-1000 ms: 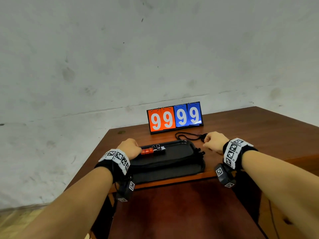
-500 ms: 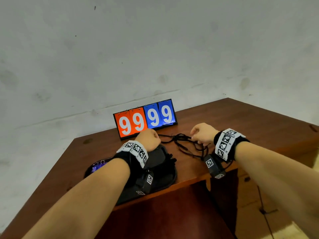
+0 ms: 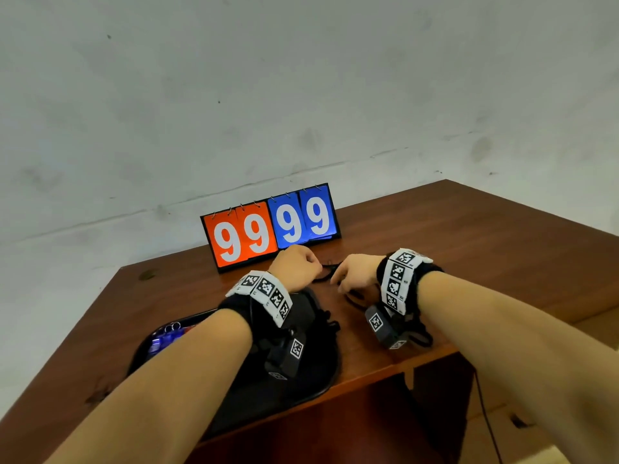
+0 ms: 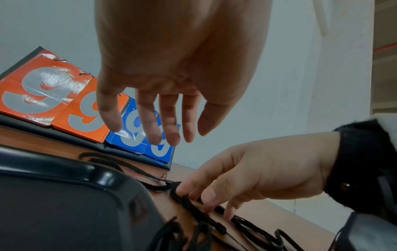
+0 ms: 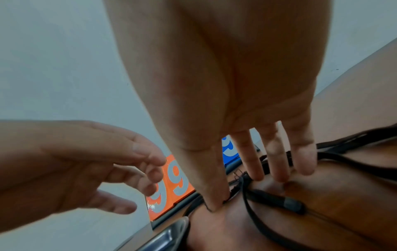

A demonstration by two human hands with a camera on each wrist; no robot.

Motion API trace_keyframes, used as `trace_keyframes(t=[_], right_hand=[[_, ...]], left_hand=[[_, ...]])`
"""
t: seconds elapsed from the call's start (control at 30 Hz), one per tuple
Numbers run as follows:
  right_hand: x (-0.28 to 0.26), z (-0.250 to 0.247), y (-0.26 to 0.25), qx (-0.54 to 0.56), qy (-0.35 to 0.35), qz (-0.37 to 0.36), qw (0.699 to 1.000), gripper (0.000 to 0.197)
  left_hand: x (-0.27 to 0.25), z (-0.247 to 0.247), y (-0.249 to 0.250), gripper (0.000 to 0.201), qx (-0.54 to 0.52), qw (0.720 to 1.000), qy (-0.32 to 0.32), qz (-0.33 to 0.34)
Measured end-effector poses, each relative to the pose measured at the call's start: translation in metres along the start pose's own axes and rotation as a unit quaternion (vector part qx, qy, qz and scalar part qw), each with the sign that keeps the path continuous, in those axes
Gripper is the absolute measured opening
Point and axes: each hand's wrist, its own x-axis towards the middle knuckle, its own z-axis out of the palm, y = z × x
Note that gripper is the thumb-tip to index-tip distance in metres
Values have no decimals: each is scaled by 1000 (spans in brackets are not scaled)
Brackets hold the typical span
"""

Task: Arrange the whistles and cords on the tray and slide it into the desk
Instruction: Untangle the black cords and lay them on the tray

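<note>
A tangle of black cords (image 3: 324,275) lies on the desk just right of the black tray (image 3: 311,380). My right hand (image 3: 348,276) sets its straight fingertips (image 5: 257,176) down on the cords (image 5: 277,200). My left hand (image 3: 301,266) hovers close beside it, above the tray's far right corner, with its fingers (image 4: 150,129) hanging relaxed and holding nothing. Blue whistles (image 3: 164,339) with metal rings lie at the tray's left end. My left forearm hides most of the tray.
An orange and blue flip scoreboard (image 3: 271,226) reading 9999 stands just behind the hands, against a grey wall. The brown desk (image 3: 485,249) stretches to the right. Its front edge runs right below the tray, with dark wood panels beneath.
My left hand left the whistles at the tray's left end and crossed right to the cords. My right hand stayed at the cords. My head view swung right.
</note>
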Motion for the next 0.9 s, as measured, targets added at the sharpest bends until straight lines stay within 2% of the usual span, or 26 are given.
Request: trace_keyframes(t=[0.1, 0.23, 0.3, 0.37, 0.5, 0.67, 0.77, 0.9], right_hand=[[5, 3, 0, -29, -24, 32, 999, 30], [2, 1, 2, -38, -4, 48, 998, 29], [-2, -2, 8, -6, 18, 43, 999, 25], [-6, -6, 16, 89, 49, 43, 994, 19], [-19, -11, 25, 326, 74, 52, 941, 16], [-28, -13, 26, 470, 84, 19, 879, 17], [-31, -15, 25, 484, 85, -3, 871, 19], [-37, -17, 22, 490, 81, -24, 867, 21]], left_hand=[[-3, -2, -3, 17, -2, 1000, 3, -1], [-6, -4, -8, 18, -13, 1000, -7, 0], [-6, -5, -10, 15, -24, 1000, -17, 0], [-6, -4, -10, 13, -36, 999, -20, 1], [-5, 2, -5, 12, -43, 999, -22, 5], [-5, 11, 7, 8, -73, 996, -44, -1], [-6, 15, 16, 10, -148, 986, -62, -45], [-6, 18, 21, 29, -287, 945, -75, -140]])
